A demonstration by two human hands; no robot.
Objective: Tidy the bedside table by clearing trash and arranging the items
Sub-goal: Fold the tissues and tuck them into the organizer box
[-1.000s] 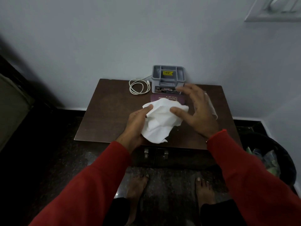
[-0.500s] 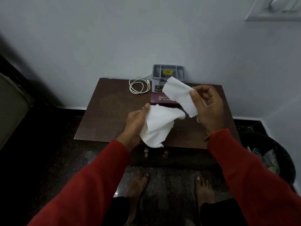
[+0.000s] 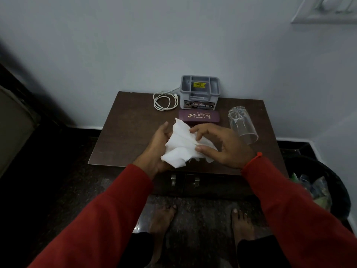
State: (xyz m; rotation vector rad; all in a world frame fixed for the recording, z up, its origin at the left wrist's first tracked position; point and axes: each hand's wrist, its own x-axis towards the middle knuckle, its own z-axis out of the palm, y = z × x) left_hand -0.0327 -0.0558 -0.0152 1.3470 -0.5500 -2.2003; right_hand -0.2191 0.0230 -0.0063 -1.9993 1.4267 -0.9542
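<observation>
Head view: both hands clasp a crumpled white tissue (image 3: 184,147) above the front of the bedside table (image 3: 123,136). Left hand (image 3: 157,149) cups it from below; right hand (image 3: 225,147) pinches it with thumb and fingers. Behind the tissue lies a maroon glasses case (image 3: 199,117); right of the case, a toppled clear glass (image 3: 242,124).

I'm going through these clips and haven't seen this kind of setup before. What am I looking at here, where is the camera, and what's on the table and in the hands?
No machine here: a head-worn camera looks down at a person's own arms in red sleeves. The left hand and right hand together hold crumpled white tissue paper over a brown bedside table. On the table lie a coiled white cable, a grey compartment organiser, a maroon spectacle case and a clear glass on its side. A black bin stands on the floor at right.
</observation>
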